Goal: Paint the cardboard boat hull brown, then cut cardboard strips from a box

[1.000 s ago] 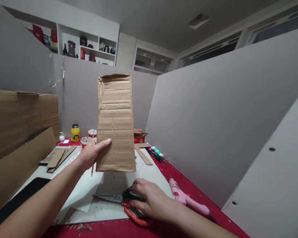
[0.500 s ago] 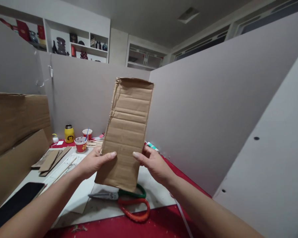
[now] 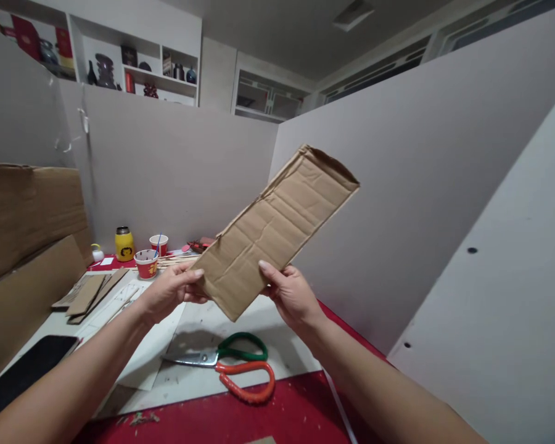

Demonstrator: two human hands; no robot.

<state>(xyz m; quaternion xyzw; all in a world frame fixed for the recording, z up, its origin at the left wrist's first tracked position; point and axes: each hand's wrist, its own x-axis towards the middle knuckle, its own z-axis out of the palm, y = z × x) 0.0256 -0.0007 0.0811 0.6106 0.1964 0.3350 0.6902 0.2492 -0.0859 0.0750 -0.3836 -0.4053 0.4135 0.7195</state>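
A creased brown cardboard piece (image 3: 277,228) is held up above the table, tilted with its far end toward the upper right. My left hand (image 3: 173,290) grips its lower left edge, thumb on the front face. On its lower right edge my right hand (image 3: 291,293) is closed, thumb also on the front; fingers behind the board are partly hidden. Scissors (image 3: 234,364) with one green and one orange handle lie beneath on the white board (image 3: 291,345), the orange handle reaching over the red tabletop (image 3: 300,410).
Paper cups (image 3: 147,265), a yellow bottle (image 3: 124,245) and thin sticks stand or lie at the back left. Cardboard strips (image 3: 87,295) and a black phone-like object (image 3: 32,376) are at left. Grey partitions (image 3: 180,172) surround the table.
The cardboard has rotated clockwise, its top end swinging to the right and its lower end rising off the scissors, which show more fully. Both hands still hold it.
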